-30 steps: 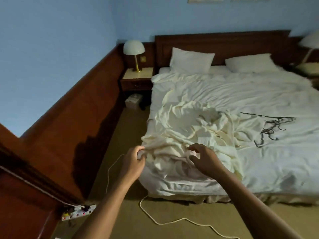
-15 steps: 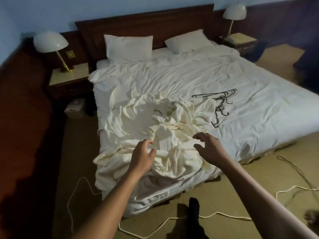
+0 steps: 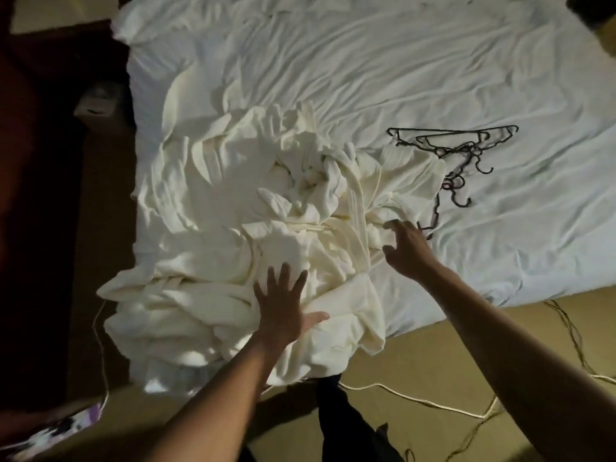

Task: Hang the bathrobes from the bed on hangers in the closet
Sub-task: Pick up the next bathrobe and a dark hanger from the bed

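At the near edge of the bed (image 3: 433, 61), my left hand (image 3: 283, 305) lay flat, fingers spread, on the heaped cream bathrobes (image 3: 266, 228), gripping nothing; my right hand (image 3: 408, 248) hovered wide over the heap's right side, near the tangled hangers (image 3: 456, 145). No robe was on a hanger and the closet was out of view; the job looked barely begun.

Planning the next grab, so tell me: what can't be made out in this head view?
Crumpled cream bathrobe pile: overlapping folds hide how many robes, head view.
Tangled dark wire hangers: count unclear; robe edge and right hand cover the near ends.
Closet: outside the frame.
Pale box left of the white bed: too dim and blurred to identify.
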`<state>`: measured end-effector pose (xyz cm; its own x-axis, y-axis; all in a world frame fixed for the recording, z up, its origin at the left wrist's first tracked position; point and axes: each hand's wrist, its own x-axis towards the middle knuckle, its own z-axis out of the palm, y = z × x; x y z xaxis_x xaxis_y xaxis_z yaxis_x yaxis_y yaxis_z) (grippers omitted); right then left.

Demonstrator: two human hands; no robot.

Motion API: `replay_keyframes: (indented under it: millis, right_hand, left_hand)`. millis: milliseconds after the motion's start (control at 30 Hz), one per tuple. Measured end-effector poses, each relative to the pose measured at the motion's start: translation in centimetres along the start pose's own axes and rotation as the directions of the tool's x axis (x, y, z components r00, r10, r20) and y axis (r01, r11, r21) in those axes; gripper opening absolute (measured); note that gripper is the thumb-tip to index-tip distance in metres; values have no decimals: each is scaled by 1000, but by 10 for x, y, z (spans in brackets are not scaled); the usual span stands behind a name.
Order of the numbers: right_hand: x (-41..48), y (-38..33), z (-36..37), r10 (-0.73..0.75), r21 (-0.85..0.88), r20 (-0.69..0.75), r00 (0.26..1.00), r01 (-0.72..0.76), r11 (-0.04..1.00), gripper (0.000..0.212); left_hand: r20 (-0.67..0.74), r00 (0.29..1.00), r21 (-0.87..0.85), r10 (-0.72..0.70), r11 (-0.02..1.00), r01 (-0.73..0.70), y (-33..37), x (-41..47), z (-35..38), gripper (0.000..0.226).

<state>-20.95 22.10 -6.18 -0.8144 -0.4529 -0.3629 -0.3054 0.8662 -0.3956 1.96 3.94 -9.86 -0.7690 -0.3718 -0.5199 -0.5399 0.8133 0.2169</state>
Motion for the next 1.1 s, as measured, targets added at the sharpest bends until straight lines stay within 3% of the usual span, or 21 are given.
replay_keyframes:
  millis: [133, 267, 400, 467, 567, 700, 833, 900, 1033, 1100]
  right_hand:
    - [86, 11, -2, -60, -168, -14, 998, 57, 984, 83]
    - [171, 15, -9, -139, -426, -23, 990, 116, 897, 117]
    - [218, 16, -1, -139, -593, 106, 985, 175, 786, 147]
    - [215, 18, 15, -64, -569, 143, 988, 135, 811, 133]
    - [194, 18, 31, -101, -514, 32, 994, 103, 852, 70]
    - [147, 16, 20, -112, -290, -62, 992, 90, 953, 34]
    - [99, 11, -20, -161, -124, -160, 974, 142, 982, 19]
    - [75, 3, -45, -178, -56, -223, 958, 170, 984, 11]
    - [25, -33, -100, -165, 87, -369, 915, 211, 974, 21]
    - [1, -56, -132, -177, 109, -423, 889, 244, 964, 25]
  left_hand:
    - [137, 988, -68, -68, 995, 78, -17, 15, 27, 103]
    - [13, 998, -200, -67, 978, 68, -16, 30, 34, 71]
    - [-69, 991, -268, -110, 959, 88, -21, 36, 42, 63]
    - [-89, 987, -292, -135, 951, 104, -21, 37, 41, 62]
    - [-141, 980, -301, -143, 949, 96, -19, 38, 35, 57]
    - [-174, 976, -293, -127, 953, 71, -24, 35, 32, 54]
    - [6, 990, -327, -139, 936, 133, -24, 38, 17, 69]
    - [28, 987, -347, -159, 924, 159, -10, 35, -6, 77]
    - [-299, 925, -568, -232, 822, 23, 31, 22, -71, 106]
    - [-442, 872, -584, -211, 806, -101, 51, 14, -108, 124]
